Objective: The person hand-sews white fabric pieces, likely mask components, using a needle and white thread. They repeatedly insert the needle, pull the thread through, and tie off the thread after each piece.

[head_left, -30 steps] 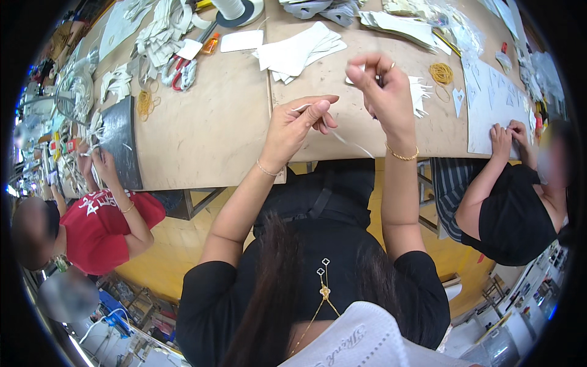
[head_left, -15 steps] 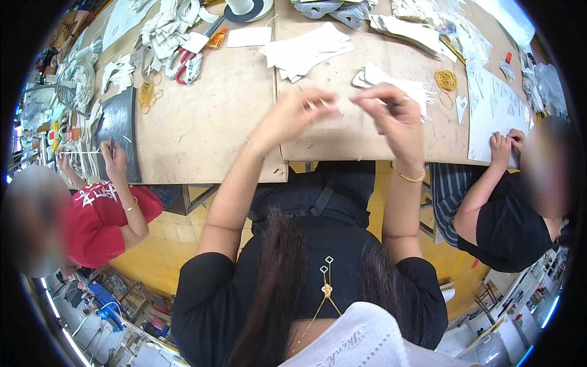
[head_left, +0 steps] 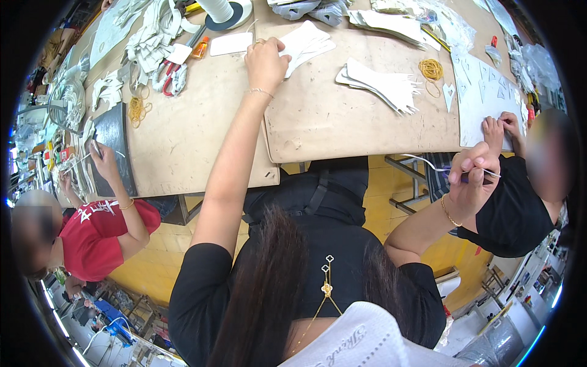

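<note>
My left hand reaches to the far middle of the table. Its fingers are bent over the near left end of a fanned stack of white cut pieces; the fingertips are partly hidden, so whether a piece is gripped does not show. My right hand is raised off the table's front edge at the right, closed round a small dark purple tool. A thin, curved white strip sticks out leftward from those fingers, and a pale tip shows on their other side.
A second white stack lies right of centre beside yellow rubber bands. A thread spool, orange bottle and red-handled scissors sit at the far left. Co-workers' hands work on both sides.
My hands have moved apart. The left went forward to the white stack; the right drew back and right, off the table, where the purple tool and white strip now show in it.
</note>
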